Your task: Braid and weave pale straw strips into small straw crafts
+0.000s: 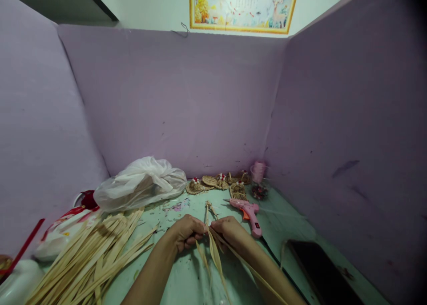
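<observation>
My left hand (189,232) and my right hand (229,230) are close together over the green tabletop, both closed. Between them they pinch pale, flat straw strips (215,254), whose loose ends hang down toward me. Beyond the fingers, a narrow twisted or braided length of straw (207,212) points away to a knotted tip. The exact crossing of the strips is hidden by my fingers. To the right of my right hand lies a pink glue gun (247,210) with an orange trigger. A heap of cut straw strips (90,256) spreads left of my left arm.
Small woven straw hats (199,187) with red and white trim line the back. Behind the glue gun stand a pink thread spool (258,171) and a container of small beads (259,191). A white plastic bag (143,185) sits back left; a dark phone (322,271) lies right. Purple panels (187,105) enclose the table.
</observation>
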A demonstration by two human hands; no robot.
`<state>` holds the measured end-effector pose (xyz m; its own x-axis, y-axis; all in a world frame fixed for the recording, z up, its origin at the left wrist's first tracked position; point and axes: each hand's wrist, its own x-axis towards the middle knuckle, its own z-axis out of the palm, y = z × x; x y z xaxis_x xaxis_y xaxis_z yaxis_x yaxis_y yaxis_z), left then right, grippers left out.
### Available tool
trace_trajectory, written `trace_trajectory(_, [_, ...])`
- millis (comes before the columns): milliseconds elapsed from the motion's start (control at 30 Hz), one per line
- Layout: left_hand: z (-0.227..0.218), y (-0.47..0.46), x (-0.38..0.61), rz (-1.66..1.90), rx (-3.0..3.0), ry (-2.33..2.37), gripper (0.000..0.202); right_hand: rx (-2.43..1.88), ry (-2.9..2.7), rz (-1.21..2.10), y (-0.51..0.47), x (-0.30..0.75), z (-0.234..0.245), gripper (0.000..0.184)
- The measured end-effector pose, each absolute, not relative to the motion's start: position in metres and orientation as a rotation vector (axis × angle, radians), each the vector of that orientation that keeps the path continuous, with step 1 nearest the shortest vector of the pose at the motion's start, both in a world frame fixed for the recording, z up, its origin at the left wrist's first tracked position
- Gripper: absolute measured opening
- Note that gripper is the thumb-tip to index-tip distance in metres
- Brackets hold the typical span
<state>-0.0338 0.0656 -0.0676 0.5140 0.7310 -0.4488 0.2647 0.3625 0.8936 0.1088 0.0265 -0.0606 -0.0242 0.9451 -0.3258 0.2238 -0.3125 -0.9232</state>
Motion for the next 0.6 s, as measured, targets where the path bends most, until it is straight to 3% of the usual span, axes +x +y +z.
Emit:
trace_trajectory(267, [-0.0665, 0.0644, -0.0319, 0.387, 1.191, 1.035, 0.019, -1.586, -0.944, 1.632, 0.0280, 0.1057, -0.0608, 0.006])
trace_trajectory(600, [-0.0598, 0.0646, -0.0271, 0.376, 1.418, 1.189, 0.009, -1.649, -0.973, 1.466, 0.0353, 0.1072, -0.0685, 0.016])
